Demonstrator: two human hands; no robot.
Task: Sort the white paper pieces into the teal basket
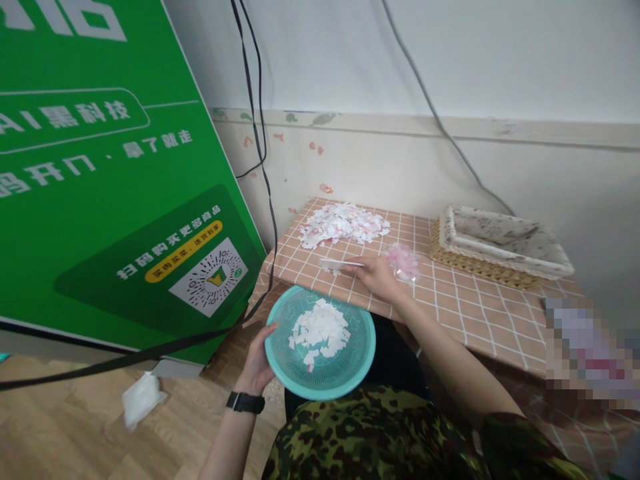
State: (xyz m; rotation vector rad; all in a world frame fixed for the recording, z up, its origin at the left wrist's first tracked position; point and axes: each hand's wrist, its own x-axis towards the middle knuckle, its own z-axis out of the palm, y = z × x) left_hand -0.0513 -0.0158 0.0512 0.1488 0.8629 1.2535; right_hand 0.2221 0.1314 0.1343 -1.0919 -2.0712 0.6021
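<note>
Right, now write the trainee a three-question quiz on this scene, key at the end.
1. Which hand holds the teal colander by its rim?
2. The lined wicker basket stands: A) on the floor; B) on the brown tablecloth; C) inside the colander.
3. Fill the gap: the scraps in the colander are mostly ____ in colour.

Key:
1. The left hand.
2. B
3. white
</note>
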